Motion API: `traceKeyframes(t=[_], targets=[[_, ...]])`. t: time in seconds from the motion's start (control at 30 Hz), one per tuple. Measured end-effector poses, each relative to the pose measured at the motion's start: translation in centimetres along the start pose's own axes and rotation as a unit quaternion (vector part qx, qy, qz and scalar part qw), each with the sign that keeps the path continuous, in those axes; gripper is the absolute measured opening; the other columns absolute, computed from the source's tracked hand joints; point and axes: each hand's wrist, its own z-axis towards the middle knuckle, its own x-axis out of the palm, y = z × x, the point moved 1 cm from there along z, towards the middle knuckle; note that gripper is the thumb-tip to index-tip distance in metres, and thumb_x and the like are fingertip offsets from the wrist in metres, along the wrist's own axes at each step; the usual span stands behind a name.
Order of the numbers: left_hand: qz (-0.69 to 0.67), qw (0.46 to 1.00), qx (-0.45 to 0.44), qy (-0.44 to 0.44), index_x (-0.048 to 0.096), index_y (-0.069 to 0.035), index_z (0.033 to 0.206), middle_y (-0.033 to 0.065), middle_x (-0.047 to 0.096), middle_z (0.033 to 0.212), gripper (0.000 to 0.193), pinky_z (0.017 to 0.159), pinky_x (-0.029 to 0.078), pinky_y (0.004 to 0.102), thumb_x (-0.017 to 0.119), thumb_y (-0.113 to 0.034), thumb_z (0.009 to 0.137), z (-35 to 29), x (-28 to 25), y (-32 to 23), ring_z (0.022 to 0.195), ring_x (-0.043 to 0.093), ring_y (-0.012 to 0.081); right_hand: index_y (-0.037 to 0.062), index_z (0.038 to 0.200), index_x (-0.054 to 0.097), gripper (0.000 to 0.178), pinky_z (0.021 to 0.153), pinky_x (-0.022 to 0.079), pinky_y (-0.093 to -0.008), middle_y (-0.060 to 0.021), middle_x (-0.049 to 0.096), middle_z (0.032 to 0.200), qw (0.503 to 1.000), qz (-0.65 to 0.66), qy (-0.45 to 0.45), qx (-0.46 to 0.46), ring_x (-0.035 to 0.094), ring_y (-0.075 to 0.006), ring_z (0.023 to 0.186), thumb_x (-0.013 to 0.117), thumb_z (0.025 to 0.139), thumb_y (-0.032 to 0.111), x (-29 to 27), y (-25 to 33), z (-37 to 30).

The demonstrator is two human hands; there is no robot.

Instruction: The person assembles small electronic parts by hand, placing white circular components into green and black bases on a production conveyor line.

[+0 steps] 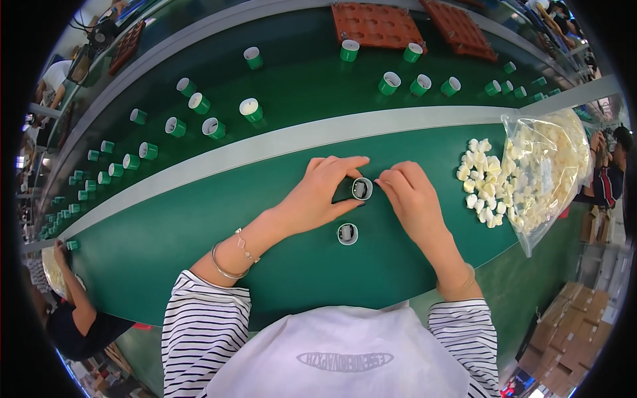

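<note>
In the middle of the green work surface, my left hand curves round a small green cup with a white rim, its thumb and a finger against the sides and the index finger stretched out above. Inside that cup sits a grey and dark part. My right hand is just right of the cup, thumb and fingertips pinched together; whatever they hold, if anything, is too small to make out. A second cup stands nearer to me, apart from both hands, with a similar grey part inside.
On my right lies a loose pile of cream-white, rounded pieces spilling from a clear plastic bag. Beyond a pale rail, many green cups stand on a green belt. Red-brown trays lie further back. Another person's arm is at the far left.
</note>
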Motion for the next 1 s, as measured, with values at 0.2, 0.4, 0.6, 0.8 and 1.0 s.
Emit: traceKeyframes(t=[0.2,0.4,0.6,0.8,1.0], targets=[[0.009,0.999,0.003,-0.030,0.050,-0.012,0.130,0.0006,0.063,0.104,0.065,0.097,0.034,0.0354,0.079,-0.008,0.072,-0.3,0.1,0.6,0.100,0.056,0.0184,0.0035,0.098,0.066,0.020,0.070,0.052,-0.0335,-0.0074,0.059,0.096,0.991,0.021,0.123,-0.050,0.060,-0.0252,0.087,0.071,0.080,0.002,0.3,0.4,-1.6],[0.017,0.999,0.024,-0.031,0.052,-0.011,0.125,0.0009,0.063,0.098,0.058,0.092,0.033,0.0352,0.078,-0.011,0.073,0.0,-0.3,0.7,0.096,0.056,0.0189,0.0083,0.117,0.065,0.039,0.076,0.053,-0.0307,-0.0073,0.059,0.105,0.972,0.175,0.126,0.092,0.061,-0.0242,0.090,0.075,0.079,0.008,-1.8,-0.3,-1.9],[0.027,0.999,0.014,-0.032,0.054,-0.012,0.121,-0.0001,0.064,0.099,0.056,0.093,0.033,0.0345,0.079,-0.011,0.072,0.2,-0.4,0.8,0.097,0.056,0.0173,0.0083,0.119,0.063,0.044,0.074,0.053,-0.0304,-0.0076,0.056,0.110,0.985,0.122,0.118,0.029,0.061,-0.0222,0.087,0.076,0.077,0.006,-0.3,-1.6,0.0],[0.020,0.999,0.016,-0.029,0.056,-0.012,0.116,-0.0004,0.063,0.098,0.051,0.094,0.033,0.0342,0.081,-0.013,0.071,0.3,0.1,1.0,0.095,0.056,0.0165,0.0057,0.103,0.066,0.034,0.070,0.050,-0.0327,-0.0057,0.058,0.099,0.977,0.148,0.097,0.120,0.058,-0.0221,0.086,0.081,0.073,0.012,0.0,-1.9,0.3],[0.058,0.997,0.047,-0.026,0.059,-0.012,0.107,0.0005,0.058,0.098,0.041,0.093,0.032,0.0350,0.081,-0.016,0.072,0.5,0.5,1.6,0.093,0.055,0.0186,0.0061,0.098,0.065,0.037,0.071,0.045,-0.0338,-0.0032,0.056,0.090,0.989,0.000,0.088,0.119,0.055,-0.0207,0.081,0.084,0.068,0.013,-0.3,-2.3,-0.5]])
